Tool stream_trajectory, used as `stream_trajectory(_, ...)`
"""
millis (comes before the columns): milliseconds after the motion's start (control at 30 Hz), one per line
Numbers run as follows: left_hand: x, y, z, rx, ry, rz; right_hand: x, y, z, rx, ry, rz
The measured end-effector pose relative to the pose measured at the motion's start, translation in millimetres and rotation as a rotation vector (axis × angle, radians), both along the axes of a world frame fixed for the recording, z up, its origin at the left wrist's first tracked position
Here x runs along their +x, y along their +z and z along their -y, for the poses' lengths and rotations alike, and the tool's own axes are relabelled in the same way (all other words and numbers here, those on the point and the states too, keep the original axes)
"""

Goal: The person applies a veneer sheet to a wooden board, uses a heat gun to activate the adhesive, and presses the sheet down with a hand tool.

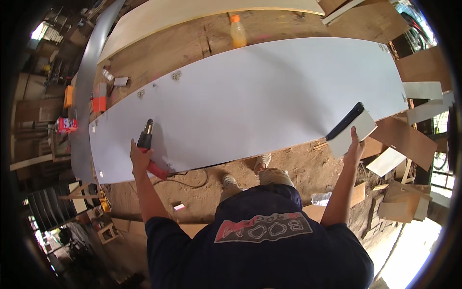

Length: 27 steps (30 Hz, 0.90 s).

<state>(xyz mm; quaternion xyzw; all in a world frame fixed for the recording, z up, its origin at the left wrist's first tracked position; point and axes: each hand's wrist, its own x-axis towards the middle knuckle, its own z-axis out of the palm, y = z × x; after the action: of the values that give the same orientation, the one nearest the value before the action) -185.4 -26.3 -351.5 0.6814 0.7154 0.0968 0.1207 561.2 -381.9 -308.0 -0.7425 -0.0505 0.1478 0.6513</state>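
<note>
Above the left end of a long pale grey panel (250, 106), my left hand (139, 160) grips a heat gun (157, 169) with a red body and a dark nozzle. The nozzle points away from me, and its shadow falls on the panel. At the panel's right end, my right hand (354, 150) holds a small pale board (358, 129) with a dark blue strip along its far left edge. My thumb lies over the board's face; the other fingers are mostly hidden behind it. Whether the strip touches the panel I cannot tell.
A bottle of orange liquid (237, 32) stands beyond the panel, near a long pale board (202, 15). Brown and white offcuts (404, 139) pile up at the right. A cable (195, 185) curls below the panel's near edge, and a clear plastic piece (321, 199) lies on the ground.
</note>
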Motion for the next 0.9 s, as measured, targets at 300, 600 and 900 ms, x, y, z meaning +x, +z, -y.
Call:
stream_trajectory(300, 188.2, 20.5, 106.9, 0.055, -0.452, 0.455, -203.9, 11.0, -80.2, -0.580, 1.296, 1.069)
stream_trajectory(600, 309.2, 46.8, 210.1, -0.127, -0.976, 0.363, -258.7, -35.0, -68.7, -0.594, 1.179, 1.327)
stream_trajectory(900, 336.5, 6.0, 140.5, -0.128, -0.974, 0.337, -240.2, -35.4, -146.0, -0.584, 1.124, 1.316)
